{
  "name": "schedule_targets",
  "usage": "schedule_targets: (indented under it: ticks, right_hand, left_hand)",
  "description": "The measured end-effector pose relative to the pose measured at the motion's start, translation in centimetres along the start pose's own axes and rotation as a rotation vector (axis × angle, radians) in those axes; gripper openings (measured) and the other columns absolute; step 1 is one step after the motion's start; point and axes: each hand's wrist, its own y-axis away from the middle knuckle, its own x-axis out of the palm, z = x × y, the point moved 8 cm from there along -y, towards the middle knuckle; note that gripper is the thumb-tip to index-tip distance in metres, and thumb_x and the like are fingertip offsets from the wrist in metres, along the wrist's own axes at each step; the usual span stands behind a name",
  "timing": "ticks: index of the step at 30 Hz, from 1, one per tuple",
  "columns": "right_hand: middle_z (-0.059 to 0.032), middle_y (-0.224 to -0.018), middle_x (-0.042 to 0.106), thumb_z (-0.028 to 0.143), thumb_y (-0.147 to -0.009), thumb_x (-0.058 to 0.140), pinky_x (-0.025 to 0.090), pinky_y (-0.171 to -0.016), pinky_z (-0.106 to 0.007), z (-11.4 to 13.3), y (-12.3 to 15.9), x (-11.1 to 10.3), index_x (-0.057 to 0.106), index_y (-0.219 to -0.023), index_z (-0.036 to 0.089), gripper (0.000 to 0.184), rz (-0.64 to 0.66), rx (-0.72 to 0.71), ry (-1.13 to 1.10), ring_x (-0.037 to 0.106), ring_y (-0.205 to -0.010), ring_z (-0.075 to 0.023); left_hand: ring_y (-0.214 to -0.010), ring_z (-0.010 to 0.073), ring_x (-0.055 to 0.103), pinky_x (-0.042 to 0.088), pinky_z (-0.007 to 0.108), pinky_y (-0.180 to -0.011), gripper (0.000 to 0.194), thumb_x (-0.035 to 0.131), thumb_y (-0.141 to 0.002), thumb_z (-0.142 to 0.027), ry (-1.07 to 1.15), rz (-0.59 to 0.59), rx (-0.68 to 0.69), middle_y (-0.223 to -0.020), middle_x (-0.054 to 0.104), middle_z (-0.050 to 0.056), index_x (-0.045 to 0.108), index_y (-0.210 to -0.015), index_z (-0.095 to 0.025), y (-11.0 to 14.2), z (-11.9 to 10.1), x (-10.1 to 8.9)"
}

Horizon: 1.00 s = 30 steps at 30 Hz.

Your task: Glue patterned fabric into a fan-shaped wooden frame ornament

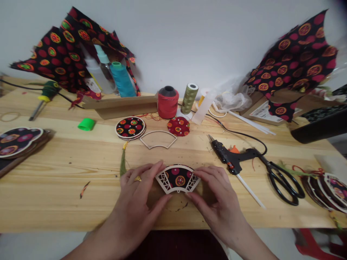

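Note:
Between my two hands is a small fan-shaped wooden ornament (180, 177), with patterned dark fabric in its middle and cut-out lattice at both ends. My left hand (141, 195) grips its left end between thumb and fingers. At the right end, the thumb and fingers of my right hand (217, 196) pinch it the same way. The ornament is held just above the table near its front edge. Beyond it lies a bare fan-shaped wooden frame (158, 139), beside a round fabric-covered ornament (130, 128) with a green tassel (123, 160).
A black glue gun (230, 155) and black-handled scissors (284, 182) lie to the right. Thread spools, including a red one (167, 103), stand at the back near a cardboard tray (124, 107). A screwdriver (45, 97) and green cap (86, 124) lie left; stacked ornaments (329, 187) lie far right.

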Motion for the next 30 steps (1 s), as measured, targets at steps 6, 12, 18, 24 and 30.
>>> schedule_targets:
  ticks: [6,12,18,24,30]
  right_hand:
    - [-0.0078,-0.11,0.061,0.024,-0.082,0.069,0.044,-0.092,-0.044,0.0,0.08,-0.04,0.056,-0.115,0.02,0.036,0.009,0.002,0.001,0.049,-0.106,-0.0244]
    - [-0.0075,-0.111,0.061,0.024,-0.082,0.069,0.044,-0.093,-0.043,-0.24,0.17,0.0,0.055,-0.116,0.02,0.037,0.011,0.005,-0.007,0.049,-0.107,-0.0237]
    - [-0.0072,-0.111,0.061,0.023,-0.082,0.069,0.044,-0.093,-0.042,-0.19,0.33,-0.11,0.055,-0.116,0.02,0.036,0.002,0.006,-0.006,0.049,-0.107,-0.0232]
    - [-0.0074,-0.109,0.063,0.023,-0.082,0.07,0.044,-0.092,-0.043,-0.15,0.3,-0.1,0.056,-0.115,0.019,0.036,-0.003,-0.003,0.016,0.05,-0.105,-0.0237]
    - [-0.0074,-0.108,0.065,0.021,-0.082,0.069,0.045,-0.09,-0.043,-0.04,0.24,-0.07,0.057,-0.115,0.019,0.034,-0.009,-0.028,0.042,0.05,-0.104,-0.0241]
  left_hand:
    - [-0.11,0.0269,0.056,0.039,0.044,-0.094,0.059,0.061,-0.085,-0.032,-0.003,-0.013,0.011,-0.118,0.066,0.005,0.032,-0.136,-0.027,0.03,0.05,-0.01]
    - [-0.11,0.0256,0.056,0.037,0.041,-0.094,0.058,0.061,-0.086,-0.032,-0.02,-0.007,0.037,-0.118,0.066,0.005,0.033,-0.136,-0.023,0.03,-0.13,0.0]
    - [-0.108,0.0254,0.056,0.035,0.04,-0.093,0.056,0.061,-0.086,-0.032,-0.034,-0.018,0.051,-0.118,0.067,0.005,0.034,-0.135,-0.023,-0.04,-0.24,-0.04]
    - [-0.109,0.0252,0.055,0.034,0.04,-0.094,0.057,0.061,-0.086,-0.03,-0.035,-0.005,0.051,-0.118,0.067,0.005,0.034,-0.135,-0.02,-0.03,-0.14,0.15]
    - [-0.109,0.0256,0.054,0.034,0.04,-0.094,0.058,0.063,-0.085,-0.032,-0.035,-0.019,0.048,-0.117,0.068,0.005,0.034,-0.135,-0.021,-0.09,-0.09,0.1]
